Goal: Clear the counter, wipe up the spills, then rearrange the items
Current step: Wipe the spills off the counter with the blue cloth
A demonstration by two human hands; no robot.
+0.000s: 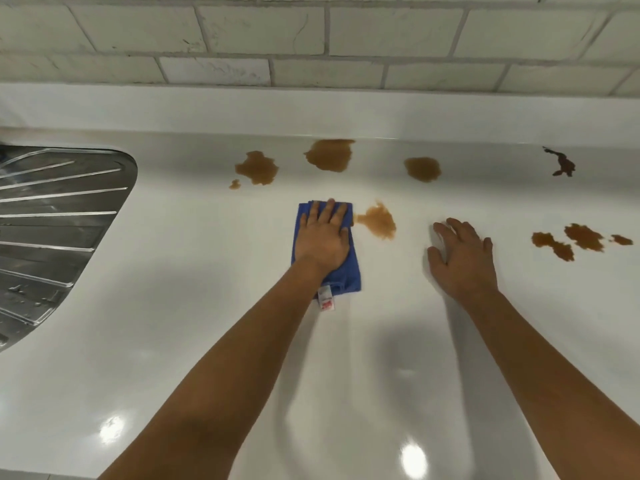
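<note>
Cloth [350, 271] first: I have a blue, folded microfibre pad lying flat on the white counter [173, 289], its white tag sticking out at the near edge. My left hand [323, 239] lies on it with fingers straight and spread, palm pressing down, gripping nothing. My right hand [462, 258] rests flat on the bare counter just to the right, fingers relaxed and empty.

I judge the cloth light, soft and limp; it will bunch if I drag it by a corner, so I would keep the whole palm on its middle and slide it. The glossy surface should let it glide easily.

The nearest brown spill [379, 221] sits just beside the cloth's far right corner, almost touching. At least 5 more patches lie beyond, towards the tiled wall [311, 39] and off to the right. A steel draining board [59, 220] sits at the left.
</note>
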